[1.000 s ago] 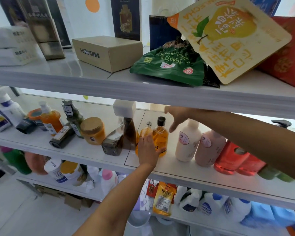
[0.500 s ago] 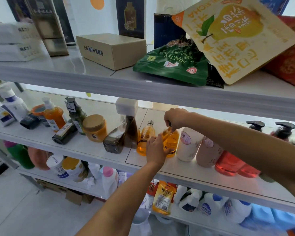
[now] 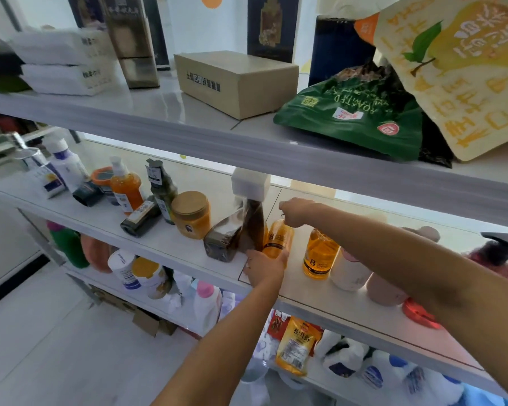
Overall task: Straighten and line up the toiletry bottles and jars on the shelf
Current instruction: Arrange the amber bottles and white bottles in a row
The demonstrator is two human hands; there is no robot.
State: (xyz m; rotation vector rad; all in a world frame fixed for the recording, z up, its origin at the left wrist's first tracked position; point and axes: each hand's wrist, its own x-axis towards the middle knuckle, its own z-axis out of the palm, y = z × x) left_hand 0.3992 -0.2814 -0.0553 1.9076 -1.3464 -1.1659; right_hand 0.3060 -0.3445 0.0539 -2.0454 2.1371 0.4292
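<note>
While left hand (image 3: 266, 266) and right hand (image 3: 296, 213) fingers clasp 1 amber bottle (image 3: 278, 237), a toppled dark bottle (image 3: 141, 218) awaits straightening.

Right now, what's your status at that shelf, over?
Left hand grips amber bottle base. Right hand pinches its top. Leaning brown bottle close beside it.

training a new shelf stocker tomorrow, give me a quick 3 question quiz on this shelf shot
1. True or false: the left hand and the right hand are both on the same amber bottle.
2. The dark bottle left of the orange jar is: A upright, B lying on its side, C upside down.
3. Fill in: the right hand pinches the amber bottle at its ___.
Key: 1 true; 2 B; 3 top.
</note>
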